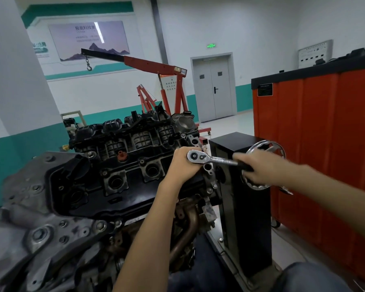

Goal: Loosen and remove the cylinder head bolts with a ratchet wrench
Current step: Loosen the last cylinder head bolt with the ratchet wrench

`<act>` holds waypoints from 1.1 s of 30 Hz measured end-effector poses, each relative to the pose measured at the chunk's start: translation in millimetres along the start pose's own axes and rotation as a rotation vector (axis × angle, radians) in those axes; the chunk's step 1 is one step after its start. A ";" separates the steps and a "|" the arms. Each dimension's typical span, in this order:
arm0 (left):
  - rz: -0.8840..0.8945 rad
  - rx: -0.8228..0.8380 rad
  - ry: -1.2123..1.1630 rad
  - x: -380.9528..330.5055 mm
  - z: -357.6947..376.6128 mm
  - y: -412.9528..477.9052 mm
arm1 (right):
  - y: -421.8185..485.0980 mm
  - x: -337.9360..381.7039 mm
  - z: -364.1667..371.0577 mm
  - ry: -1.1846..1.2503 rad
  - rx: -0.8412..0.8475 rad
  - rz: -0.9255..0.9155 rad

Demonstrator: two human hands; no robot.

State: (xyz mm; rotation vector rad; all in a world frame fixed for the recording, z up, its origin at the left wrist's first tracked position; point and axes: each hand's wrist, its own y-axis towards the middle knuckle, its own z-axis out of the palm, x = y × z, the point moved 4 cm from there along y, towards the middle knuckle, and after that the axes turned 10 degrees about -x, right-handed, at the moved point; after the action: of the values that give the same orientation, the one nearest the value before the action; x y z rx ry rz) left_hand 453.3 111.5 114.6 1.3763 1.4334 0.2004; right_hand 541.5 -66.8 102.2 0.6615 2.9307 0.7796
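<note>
A chrome ratchet wrench (211,158) lies level over the right end of the black cylinder head cover (122,182) of the engine. Its round head sits at the cover's far right corner. My left hand (182,164) wraps around the wrench just under the head, and whatever socket or bolt is beneath it is hidden by my fingers. My right hand (259,168) grips the black handle end of the wrench, out to the right of the engine. Small bolts (209,190) show along the cover's right edge.
The engine sits on a black stand with a chrome handwheel (268,148) right behind my right hand. An orange tool cabinet (316,133) stands close on the right. A red engine crane (162,81) and a grey double door are farther back.
</note>
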 end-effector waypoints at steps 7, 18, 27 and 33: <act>-0.173 -0.287 -0.162 8.0 -0.1 -1.5 | -20.7 36.7 22.4 0.197 -0.136 0.183; -0.045 -0.176 -0.052 0.9 3.3 -2.2 | -49.2 92.5 76.4 0.881 -0.146 0.334; -0.047 -0.167 -0.032 1.5 -1.5 1.7 | 16.5 6.2 -20.1 -0.109 -0.032 -0.032; -0.149 -0.329 -0.029 4.1 13.3 2.9 | -51.1 82.2 61.9 0.796 -0.179 0.391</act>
State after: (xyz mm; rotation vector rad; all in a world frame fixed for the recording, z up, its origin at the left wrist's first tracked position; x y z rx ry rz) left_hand 466.1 108.7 109.1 0.9974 1.4015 0.3034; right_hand 455.7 -44.1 29.3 1.1466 3.3511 1.6585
